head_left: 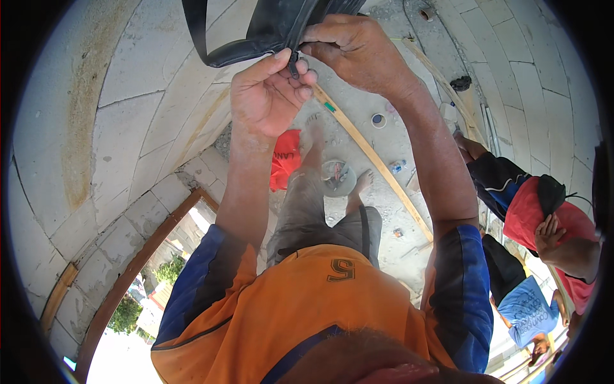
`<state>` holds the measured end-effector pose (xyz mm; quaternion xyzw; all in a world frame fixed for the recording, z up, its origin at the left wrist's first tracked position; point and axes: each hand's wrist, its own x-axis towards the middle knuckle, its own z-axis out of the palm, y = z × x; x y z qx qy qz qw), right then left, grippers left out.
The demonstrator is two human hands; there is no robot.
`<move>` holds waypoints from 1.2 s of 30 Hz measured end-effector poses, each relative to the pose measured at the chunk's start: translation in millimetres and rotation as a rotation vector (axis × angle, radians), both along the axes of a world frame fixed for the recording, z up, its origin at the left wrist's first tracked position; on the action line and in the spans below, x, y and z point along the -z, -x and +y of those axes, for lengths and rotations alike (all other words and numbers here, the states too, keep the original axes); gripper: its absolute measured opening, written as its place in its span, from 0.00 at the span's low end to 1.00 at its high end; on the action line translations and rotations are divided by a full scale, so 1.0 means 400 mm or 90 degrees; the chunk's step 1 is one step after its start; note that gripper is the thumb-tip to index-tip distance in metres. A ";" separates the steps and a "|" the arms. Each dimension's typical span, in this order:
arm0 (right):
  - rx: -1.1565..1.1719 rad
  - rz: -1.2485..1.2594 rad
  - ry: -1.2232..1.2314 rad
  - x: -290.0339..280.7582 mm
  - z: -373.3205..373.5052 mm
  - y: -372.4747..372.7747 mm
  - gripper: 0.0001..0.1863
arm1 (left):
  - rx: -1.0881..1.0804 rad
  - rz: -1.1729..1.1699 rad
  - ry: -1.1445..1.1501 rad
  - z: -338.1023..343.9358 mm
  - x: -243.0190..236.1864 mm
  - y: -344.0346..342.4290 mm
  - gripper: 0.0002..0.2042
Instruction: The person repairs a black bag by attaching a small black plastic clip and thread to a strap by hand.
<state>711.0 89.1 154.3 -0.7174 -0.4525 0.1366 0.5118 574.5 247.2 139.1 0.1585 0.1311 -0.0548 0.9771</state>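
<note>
A black bag [272, 22] with a smooth, leather-like surface and a looped strap [233, 52] hangs at the top of the head view, partly cut off by its edge. My left hand [270, 93] is raised palm-up, thumb and fingers closed on the narrow lower end [293, 66] of the bag's dark edging. Just right of it, my right hand [358, 51] pinches the edging higher up, fingers curled. Whether a zip or a seam lies between the fingertips is too small to make out.
Below stand a bucket [348, 187] with things in it, a red sheet [279, 168] and a long wooden batten [377, 163]. A white ring-shaped piece [378, 120] lies on the floor. Block walls rise around; two people, in red [534, 214] and blue [527, 310], are at right.
</note>
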 end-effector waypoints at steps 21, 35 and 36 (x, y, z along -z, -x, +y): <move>-0.043 0.265 0.011 -0.025 -0.031 -0.017 0.04 | -0.008 -0.010 -0.026 -0.005 0.014 -0.007 0.13; -0.035 0.359 0.096 -0.038 -0.021 -0.026 0.04 | -0.098 0.064 -0.209 -0.044 0.011 -0.011 0.10; -0.022 0.332 0.137 -0.047 -0.022 -0.031 0.05 | -0.094 0.066 -0.210 -0.052 0.012 -0.015 0.10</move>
